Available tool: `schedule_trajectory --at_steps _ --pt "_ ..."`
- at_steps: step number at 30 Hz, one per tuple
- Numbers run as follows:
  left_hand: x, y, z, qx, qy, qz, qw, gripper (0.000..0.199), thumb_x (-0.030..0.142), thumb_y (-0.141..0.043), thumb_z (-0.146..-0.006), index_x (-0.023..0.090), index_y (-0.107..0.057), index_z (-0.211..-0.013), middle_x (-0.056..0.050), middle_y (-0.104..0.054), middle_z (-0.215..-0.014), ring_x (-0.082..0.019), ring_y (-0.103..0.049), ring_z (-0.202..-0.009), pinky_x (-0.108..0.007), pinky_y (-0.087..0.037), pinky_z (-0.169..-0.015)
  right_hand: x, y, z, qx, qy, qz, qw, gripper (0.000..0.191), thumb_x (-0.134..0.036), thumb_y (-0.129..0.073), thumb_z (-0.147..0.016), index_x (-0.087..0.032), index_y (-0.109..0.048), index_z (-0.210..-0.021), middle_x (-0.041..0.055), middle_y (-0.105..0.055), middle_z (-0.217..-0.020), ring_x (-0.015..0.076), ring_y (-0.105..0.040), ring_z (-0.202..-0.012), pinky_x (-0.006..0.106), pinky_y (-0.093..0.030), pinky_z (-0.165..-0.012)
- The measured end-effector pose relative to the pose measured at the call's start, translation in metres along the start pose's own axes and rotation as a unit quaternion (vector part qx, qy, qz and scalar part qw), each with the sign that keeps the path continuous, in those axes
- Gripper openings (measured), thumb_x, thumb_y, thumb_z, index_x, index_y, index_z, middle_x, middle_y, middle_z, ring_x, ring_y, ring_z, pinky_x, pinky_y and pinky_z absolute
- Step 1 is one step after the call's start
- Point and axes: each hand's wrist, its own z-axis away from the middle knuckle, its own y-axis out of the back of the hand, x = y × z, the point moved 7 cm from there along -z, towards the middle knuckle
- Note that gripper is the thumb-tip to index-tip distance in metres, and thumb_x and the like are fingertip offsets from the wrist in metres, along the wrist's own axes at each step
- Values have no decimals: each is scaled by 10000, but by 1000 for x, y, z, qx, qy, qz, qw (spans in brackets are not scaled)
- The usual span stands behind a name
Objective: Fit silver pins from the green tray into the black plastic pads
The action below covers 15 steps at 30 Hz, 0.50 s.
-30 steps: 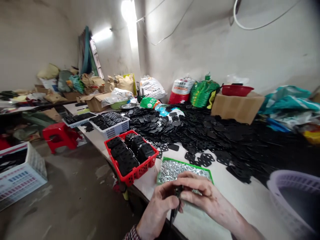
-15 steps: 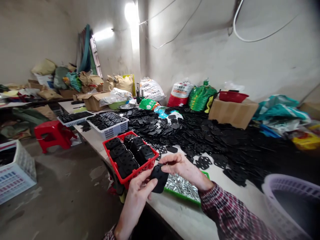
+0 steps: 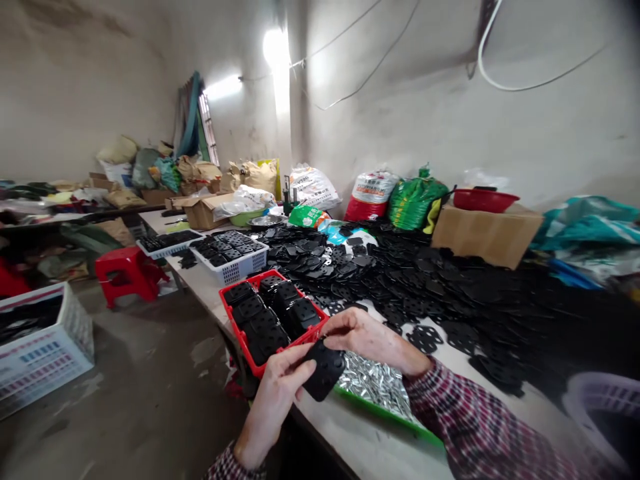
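Head view: left hand (image 3: 273, 393) and right hand (image 3: 367, 339) hold black plate (image 3: 325, 373).

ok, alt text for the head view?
Two hands hold a black rounded-corner plate at a worktable. Nearby sit a green tray of silvery metal parts and a red basket of stacked black plates; a heap of loose plates lies behind.

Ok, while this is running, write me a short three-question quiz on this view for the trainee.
1. What is the left hand gripping, with the fingers of the right hand at its upper edge?
2. True or false: the red bowl sits on top of the cardboard box.
3. What colour are the small pieces in the green tray: A, black; B, silver; C, red?

Key: 1, a flat black piece; 2, true; 3, B.
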Motion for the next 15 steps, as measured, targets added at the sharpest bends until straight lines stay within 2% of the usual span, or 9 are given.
schedule_trajectory --at_steps 4,8,12,15 --pt "-9 12 -1 49 17 128 990 522 388 -677 -807 187 -613 -1285 -67 -702 -924 -144 -590 -644 -234 -435 -529 16 8 -17 45 -84 -23 995 307 -129 -580 -708 -146 -720 -981 -37 -597 -590 92 -503 -460 179 -417 -424" --pt "-8 27 -12 72 3 220 973 620 307 -722 -779 220 -526 -1360 -37 -692 -890 -135 -641 -677 -226 -450 -573 30 4 -44 44 -108 -121 986 373 -138 -571 -726 -142 -672 -1085 -23 -618 -581 106 -558 -452 201 -497 -459" --pt "7 60 -44 118 -32 193 973 552 259 -714 -767 139 -579 -1289 -42 -707 -814 -101 -612 -593 -203 -419 -520 26 -5 -76 15 -112 -157 981 337 -209 -616 -783 -150 -647 -1113 9 -660 -616 138 -640 -532 222 -542 -509" --pt "21 89 -78 135 -42 166 976 535 242 -714 -764 93 -590 -1263 -34 -701 -709 -113 -614 -567 -204 -411 -495 15 -4 -105 30 -95 -125 987 279 -252 -646 -805 -152 -661 -1064 10 -662 -633 121 -628 -519 184 -506 -457"
